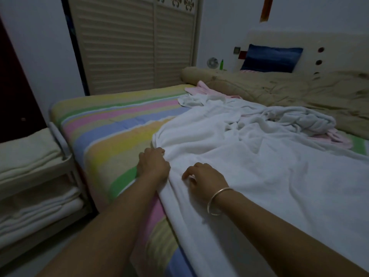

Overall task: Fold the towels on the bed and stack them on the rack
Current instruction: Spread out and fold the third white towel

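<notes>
The left grip [153, 164] clutches the edge of the white towel [259, 172] on the bed [111, 124]. Just right of it, the right grip [203, 176] rests bent-fingered on the same towel; I cannot tell whether it pinches.

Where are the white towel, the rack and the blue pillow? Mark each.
white towel [249, 166], head view, flat middle.
rack [60, 140], head view, top rail.
blue pillow [271, 58], head view, centre.

No readable text on my head-camera feed.
I can make out no words, numbers or brand marks. The green bottle [221, 64] beside the headboard [339, 43] may carry a label, but it is too small and dim to read. The white towel [259, 166] shows only plain cloth.
</notes>
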`<state>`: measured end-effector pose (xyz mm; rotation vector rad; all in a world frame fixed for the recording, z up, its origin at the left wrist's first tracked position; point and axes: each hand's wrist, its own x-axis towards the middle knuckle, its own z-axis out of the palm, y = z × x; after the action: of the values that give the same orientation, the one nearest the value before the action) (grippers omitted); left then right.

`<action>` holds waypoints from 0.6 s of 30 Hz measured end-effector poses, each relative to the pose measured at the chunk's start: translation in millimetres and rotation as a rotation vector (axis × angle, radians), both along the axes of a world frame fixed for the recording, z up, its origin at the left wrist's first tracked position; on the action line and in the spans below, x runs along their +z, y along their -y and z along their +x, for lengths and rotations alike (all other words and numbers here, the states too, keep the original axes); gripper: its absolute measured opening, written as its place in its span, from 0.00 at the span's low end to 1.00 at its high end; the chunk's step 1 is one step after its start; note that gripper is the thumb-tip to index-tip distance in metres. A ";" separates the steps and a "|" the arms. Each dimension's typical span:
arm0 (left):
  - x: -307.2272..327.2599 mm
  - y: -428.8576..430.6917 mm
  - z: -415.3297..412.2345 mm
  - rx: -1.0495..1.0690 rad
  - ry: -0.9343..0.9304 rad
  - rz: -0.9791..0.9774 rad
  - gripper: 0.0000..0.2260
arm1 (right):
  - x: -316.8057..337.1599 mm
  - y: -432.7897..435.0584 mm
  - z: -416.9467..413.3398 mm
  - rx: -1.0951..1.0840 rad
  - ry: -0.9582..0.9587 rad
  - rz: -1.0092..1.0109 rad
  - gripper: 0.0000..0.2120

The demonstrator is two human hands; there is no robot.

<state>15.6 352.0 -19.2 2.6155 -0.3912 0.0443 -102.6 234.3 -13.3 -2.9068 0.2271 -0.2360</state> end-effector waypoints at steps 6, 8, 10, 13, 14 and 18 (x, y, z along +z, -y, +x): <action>39.5 -17.5 22.6 0.108 0.070 0.250 0.09 | 34.2 1.8 30.7 0.036 -0.281 -0.023 0.15; 50.5 -33.7 19.9 0.102 0.090 0.326 0.09 | 53.0 -8.4 38.2 0.059 -0.425 -0.092 0.16; 49.5 -50.1 18.4 0.122 0.118 0.388 0.08 | 62.2 -18.0 47.7 0.059 -0.436 -0.135 0.15; 41.6 -78.8 43.5 0.136 -0.074 0.652 0.08 | 66.4 -25.1 75.4 0.051 -0.301 -0.099 0.16; 36.3 -86.8 55.3 0.109 -0.215 0.725 0.08 | 62.1 -26.8 85.3 0.046 -0.264 -0.089 0.16; 41.6 -80.4 99.7 0.096 -0.349 0.756 0.15 | 42.3 -11.5 123.1 -0.006 -0.114 -0.055 0.13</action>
<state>115.2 432.5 22.4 3.2846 -0.1699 -0.6348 20.5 245.8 29.0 -2.9778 0.2521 -0.0786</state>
